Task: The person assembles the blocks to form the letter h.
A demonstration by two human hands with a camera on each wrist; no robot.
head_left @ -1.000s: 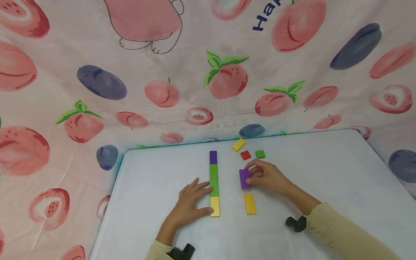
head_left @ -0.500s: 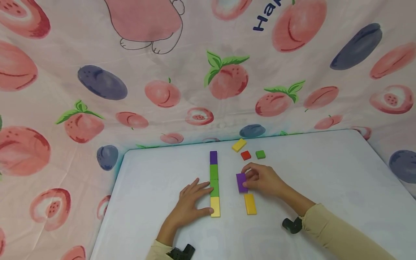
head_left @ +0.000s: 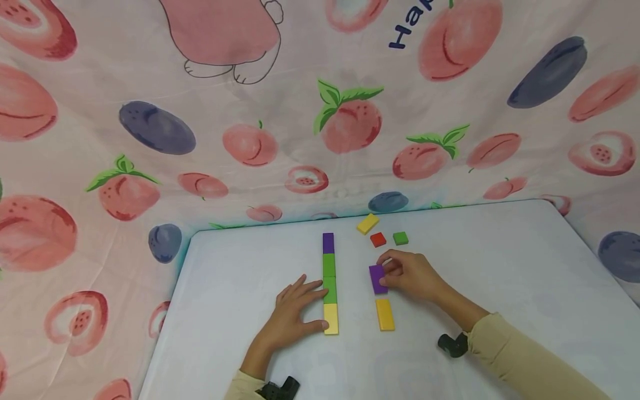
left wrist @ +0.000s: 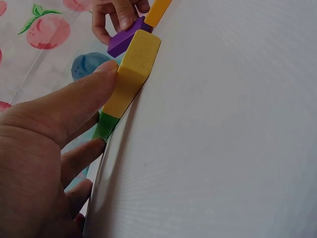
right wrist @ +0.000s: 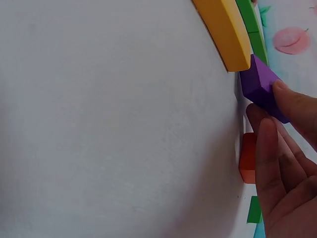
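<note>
My left hand (head_left: 292, 314) lies beside a straight row of blocks, its fingers spread. In the left wrist view its thumb touches the light yellow block (left wrist: 133, 67) at the near end, and a fingertip reaches the neighbouring green block (head_left: 329, 290). Beyond come another green block (head_left: 328, 265) and a purple block (head_left: 328, 243). To the right, my right hand (head_left: 412, 275) pinches a second purple block (right wrist: 260, 84) between thumb and fingers. That block sits just past the far end of an orange-yellow block (head_left: 385, 315); whether they touch I cannot tell.
Behind my right hand lie a small red block (head_left: 378, 239), a small green block (head_left: 400, 238) and a yellow block (head_left: 368, 224) close to the far edge. A fruit-print cloth (head_left: 280, 100) hangs behind the white table (head_left: 225, 278).
The purple block in my right hand shifted left and nearer, then back to the right and slightly away. My left hand and the row have stayed put.
</note>
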